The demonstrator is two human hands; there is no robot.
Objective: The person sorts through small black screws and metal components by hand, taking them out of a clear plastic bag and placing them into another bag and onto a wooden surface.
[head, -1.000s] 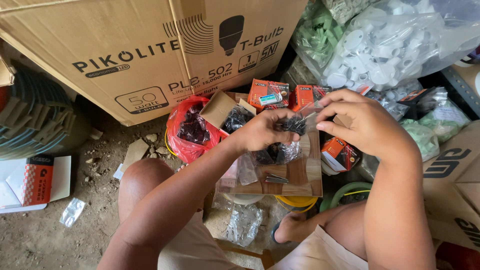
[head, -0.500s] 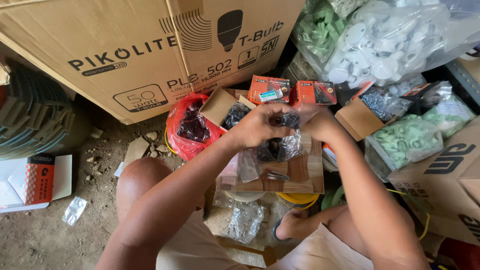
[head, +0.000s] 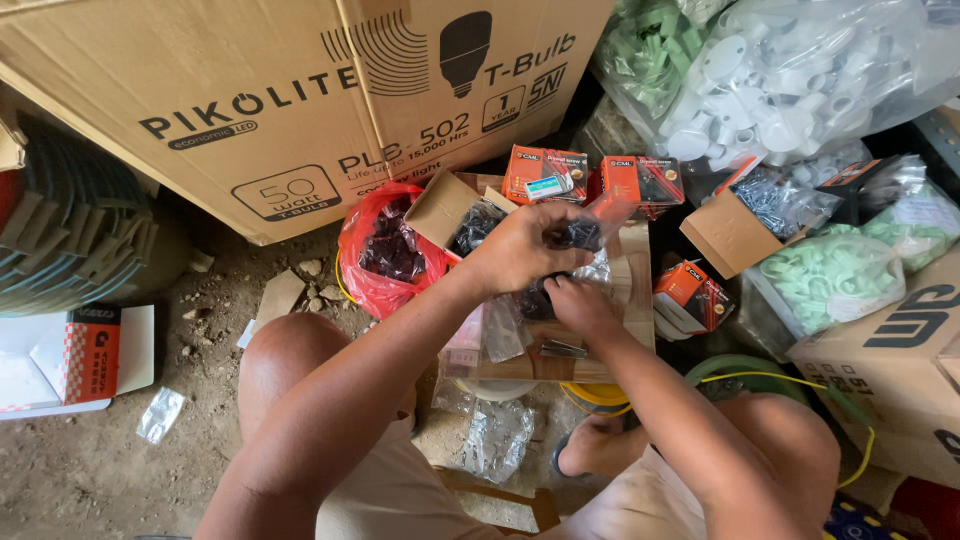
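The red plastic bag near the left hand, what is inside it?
Inside the red plastic bag lies a heap of small dark pieces, probably screws. The bag's folds and the left hand cover its right side, so the rest stays unseen.

Big carton (head: 300, 110): tan brown, black print. Small boxes (head: 545, 172): orange with black. Plastic bag (head: 385, 250): red, dark contents. Clear packet (head: 575, 235) at left hand (head: 520, 245): black pieces inside. Wooden board (head: 630, 300): light brown. Bagged fittings (head: 790, 70): white. Bagged clips (head: 825, 280): pale green. Flat box (head: 90, 355): white, red-white checks. Wire (head: 780, 380): yellow.
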